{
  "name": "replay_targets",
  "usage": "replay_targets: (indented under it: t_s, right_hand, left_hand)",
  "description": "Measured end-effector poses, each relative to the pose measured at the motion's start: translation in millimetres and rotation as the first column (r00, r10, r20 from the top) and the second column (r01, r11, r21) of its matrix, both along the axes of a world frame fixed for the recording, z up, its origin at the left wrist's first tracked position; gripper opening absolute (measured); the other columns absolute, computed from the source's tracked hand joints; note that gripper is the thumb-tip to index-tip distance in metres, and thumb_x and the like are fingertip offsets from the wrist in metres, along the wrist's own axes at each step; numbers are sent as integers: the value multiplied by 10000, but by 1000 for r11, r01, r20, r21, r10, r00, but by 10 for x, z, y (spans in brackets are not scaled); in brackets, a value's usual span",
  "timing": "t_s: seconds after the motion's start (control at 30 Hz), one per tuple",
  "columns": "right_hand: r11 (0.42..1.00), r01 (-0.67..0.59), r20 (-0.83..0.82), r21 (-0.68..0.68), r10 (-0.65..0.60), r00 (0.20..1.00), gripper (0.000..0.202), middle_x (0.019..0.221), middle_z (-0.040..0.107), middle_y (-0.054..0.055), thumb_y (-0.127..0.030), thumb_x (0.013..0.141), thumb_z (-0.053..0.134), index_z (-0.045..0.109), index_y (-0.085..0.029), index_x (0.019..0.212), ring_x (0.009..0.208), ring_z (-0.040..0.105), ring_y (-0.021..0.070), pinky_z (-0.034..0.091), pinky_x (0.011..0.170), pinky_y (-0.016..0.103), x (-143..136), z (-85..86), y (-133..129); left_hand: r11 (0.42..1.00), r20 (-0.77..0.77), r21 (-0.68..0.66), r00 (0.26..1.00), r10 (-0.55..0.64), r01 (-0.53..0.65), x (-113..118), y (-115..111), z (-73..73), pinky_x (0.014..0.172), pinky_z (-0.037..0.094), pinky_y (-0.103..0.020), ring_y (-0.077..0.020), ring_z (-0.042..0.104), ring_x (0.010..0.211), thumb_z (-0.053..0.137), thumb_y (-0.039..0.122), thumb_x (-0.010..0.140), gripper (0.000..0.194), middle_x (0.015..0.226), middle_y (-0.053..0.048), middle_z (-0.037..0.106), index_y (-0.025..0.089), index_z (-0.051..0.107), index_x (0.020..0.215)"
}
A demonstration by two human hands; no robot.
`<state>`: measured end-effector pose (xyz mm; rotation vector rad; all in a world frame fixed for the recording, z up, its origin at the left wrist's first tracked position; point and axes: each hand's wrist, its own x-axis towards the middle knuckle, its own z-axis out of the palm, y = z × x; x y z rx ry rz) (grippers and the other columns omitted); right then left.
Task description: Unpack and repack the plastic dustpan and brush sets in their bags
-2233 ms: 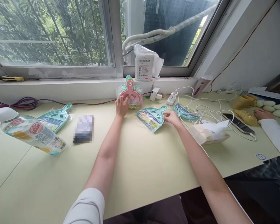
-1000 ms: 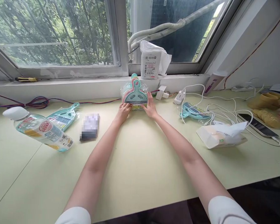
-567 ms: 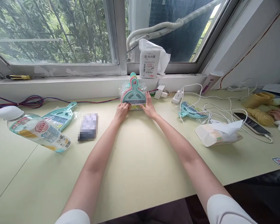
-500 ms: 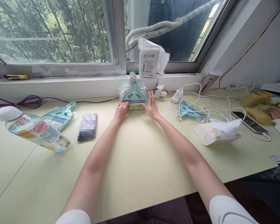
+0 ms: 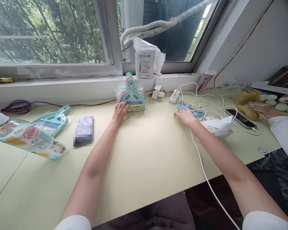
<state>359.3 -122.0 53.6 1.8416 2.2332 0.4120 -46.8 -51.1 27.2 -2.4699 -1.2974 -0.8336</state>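
A stack of small dustpan-and-brush sets [image 5: 134, 97] in clear wrap, teal in front with pink behind, leans upright against the sill. My left hand [image 5: 121, 111] rests at its lower left edge, fingers bent; whether they grip it is unclear. On the right, my right hand [image 5: 186, 115] reaches to another teal dustpan set [image 5: 197, 111] lying under white cables, its fingers spread at the near left edge. A third teal set [image 5: 51, 121] lies flat at the left, beyond the bottle.
A tilted drink bottle [image 5: 31, 135] and a pixelated object [image 5: 84, 131] are on the left. White cables, a tissue pack [image 5: 218, 126] and a phone [image 5: 241, 118] are on the right. Another person's hands [image 5: 266, 110] are near yellow rolls and pale round items.
My right hand has left the upright stack and moved right to the dustpan under the cables. My left hand stays at the stack. The view has shifted right, and more of the other person shows.
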Motion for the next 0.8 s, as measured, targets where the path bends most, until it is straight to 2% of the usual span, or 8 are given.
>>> replay_targets:
  t_s: [0.17, 0.33, 0.47, 0.53, 0.63, 0.67, 0.7, 0.8]
  right_hand:
    - [997, -71, 131, 33, 66, 989, 358, 1019, 679, 231, 27, 785, 420, 700, -81, 981, 1001, 617, 317, 271, 1011, 497, -31, 61, -29]
    - [966, -258, 45, -6, 258, 965, 383, 1016, 701, 163, 26, 785, 481, 669, -131, 1079, 987, 636, 258, 281, 1021, 417, -136, 209, -93]
    - [930, -367, -97, 4, 366, 926, 382, 1091, 700, 117, -186, 808, 652, 620, -202, 1188, 1040, 623, 266, 333, 966, 385, -493, 358, -136]
    - [907, -420, -184, 25, 418, 890, 383, 1074, 710, 101, -317, 808, 691, 634, -227, 1176, 1020, 633, 261, 371, 912, 355, -762, 425, -140]
    - [889, -450, -349, 87, 451, 822, 397, 1073, 716, 77, -454, 790, 698, 667, -256, 1133, 990, 647, 258, 415, 854, 329, -1206, 481, -117]
    - [889, -446, -421, 105, 446, 790, 413, 1091, 713, 68, -486, 783, 694, 670, -262, 1130, 991, 648, 254, 430, 835, 318, -1357, 484, -102]
    - [891, -436, -497, 123, 436, 751, 432, 1108, 708, 60, -511, 778, 688, 669, -265, 1133, 994, 648, 248, 444, 821, 309, -1510, 480, -82]
    - [918, -359, -683, 169, 372, 629, 486, 1106, 704, 62, -563, 772, 666, 658, -239, 1135, 998, 646, 239, 472, 810, 302, -1985, 434, -13]
  left_hand:
    - [998, -35, -8, 998, -56, 56, -5, -54, 38, 1043, 301, -454, -290, 444, 1222, 450, 263, 897, 295, 1269, -144, 536, 219, 564, 1166]
    - [991, 199, 60, 975, 103, -118, -141, -220, 134, 1035, 300, -454, -294, 430, 1225, 420, 443, 926, 370, 1297, -148, 516, 219, 516, 1204]
    - [976, 342, 55, 922, 181, -211, -118, -369, 247, 1030, 310, -451, -277, 454, 1205, 361, 408, 953, 330, 1271, -131, 530, 228, 530, 1172]
    - [984, 320, 15, 933, 164, -178, -67, -458, 294, 1025, 326, -440, -267, 480, 1179, 348, 405, 960, 321, 1220, -116, 566, 229, 569, 1111]
    - [982, 289, -189, 957, 33, 24, -39, -666, 328, 982, 394, -410, -249, 551, 1084, 374, 459, 946, 363, 1088, -99, 634, 212, 637, 980]
    - [945, 326, -304, 945, -18, 122, -47, -761, 330, 952, 425, -394, -240, 578, 1039, 380, 484, 938, 392, 1051, -94, 652, 206, 655, 954]
    - [873, 391, -430, 919, -51, 231, -59, -866, 329, 920, 455, -378, -230, 603, 999, 385, 511, 928, 423, 1034, -92, 667, 200, 671, 955]
    - [503, 621, -684, 783, 22, 528, -87, -1191, 327, 873, 503, -332, -206, 642, 994, 412, 563, 902, 484, 1116, -91, 678, 209, 657, 1123]
